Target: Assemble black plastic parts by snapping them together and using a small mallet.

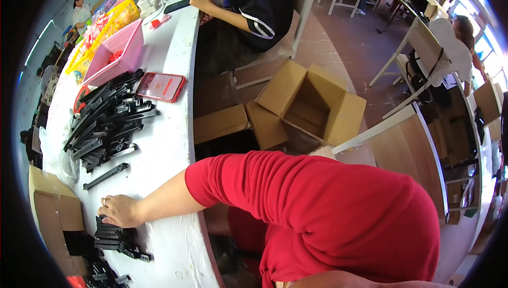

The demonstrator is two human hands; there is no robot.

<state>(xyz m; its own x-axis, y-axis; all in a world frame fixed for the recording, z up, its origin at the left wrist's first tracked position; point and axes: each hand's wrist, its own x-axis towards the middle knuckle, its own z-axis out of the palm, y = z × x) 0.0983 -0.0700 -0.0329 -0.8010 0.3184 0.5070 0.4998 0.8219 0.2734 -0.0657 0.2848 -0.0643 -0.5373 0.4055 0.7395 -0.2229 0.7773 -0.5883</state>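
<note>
My left hand [120,209] rests knuckles-up on the white worktable [159,145], fingers [106,215] curled down onto a small stack of black ribbed plastic strips [111,233] that lies directly beneath and just below my fingertips; whether I am pinching a strip or only pressing on the stack, I cannot tell, since the fingertips are hidden against the parts. My right hand is out of sight behind my red sleeve [317,208]. The strips look light, stiff and moulded, probably smooth along their flat faces and toothed along one edge, so I judge they are best taken by the long sides near the middle, where they should not flex or slide. A single loose black strip [106,176] lies just beyond my knuckles, apart from them, and a larger heap of the same black parts [108,119] spreads further out past it. Beyond that heap sit a red-cased phone [161,86] and a pink plastic basket [119,50]. An open brown cardboard box [309,105] stands on the floor, well away from my fingers.
</note>
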